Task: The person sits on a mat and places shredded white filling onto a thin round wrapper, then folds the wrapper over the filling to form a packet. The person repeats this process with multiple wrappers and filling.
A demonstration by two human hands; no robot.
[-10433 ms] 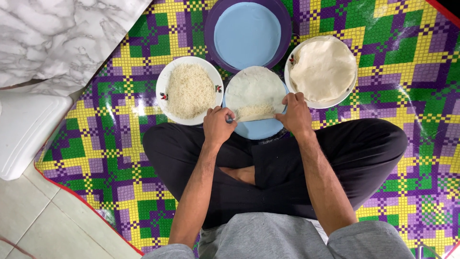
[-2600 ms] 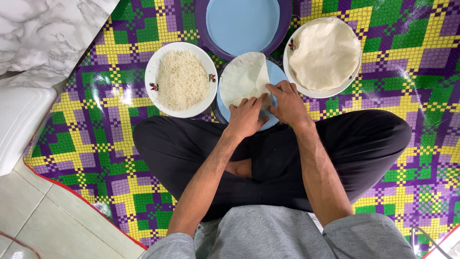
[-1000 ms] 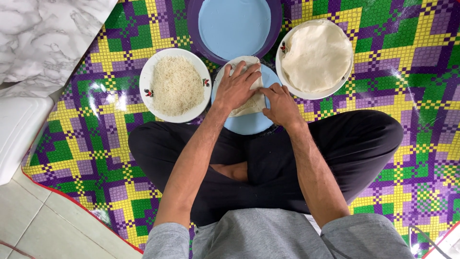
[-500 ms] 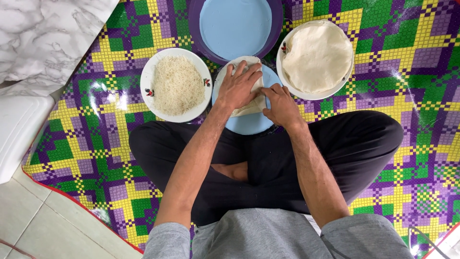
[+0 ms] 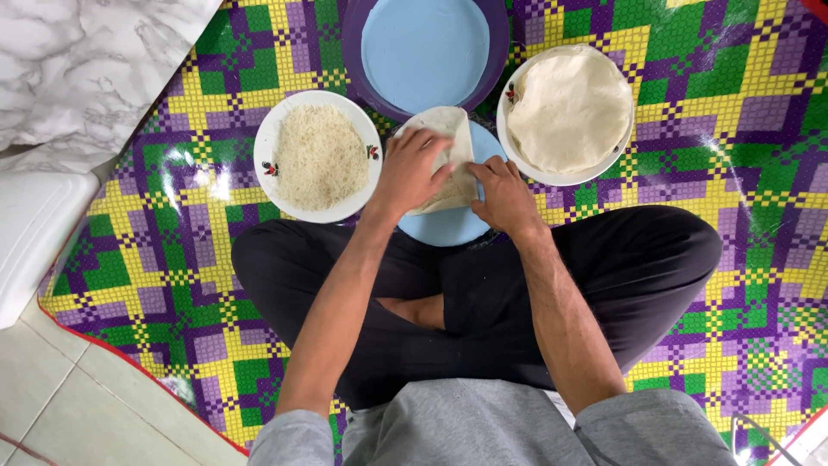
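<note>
- a glossy checked mat [image 5: 129, 259] in purple, green and yellow covers a tiled floor; the person sits cross-legged on it.
- left hand [image 5: 412, 171] lies flat, fingers spread, pressing the folded wrapper [image 5: 455, 142]; right hand [image 5: 503, 194] rests loosely curled at its near edge, gripping nothing.
- the wrapper sits on a small blue plate [image 5: 448, 226] near the mat's middle, by the knees.
- risk: the thin, pale, limp sheet could tear or spring open under uneven pressure.
- left: white bowl of fine noodles [image 5: 317, 157]; right: bowl of round sheets [image 5: 567, 110]; behind: purple tray [image 5: 424, 52].
</note>
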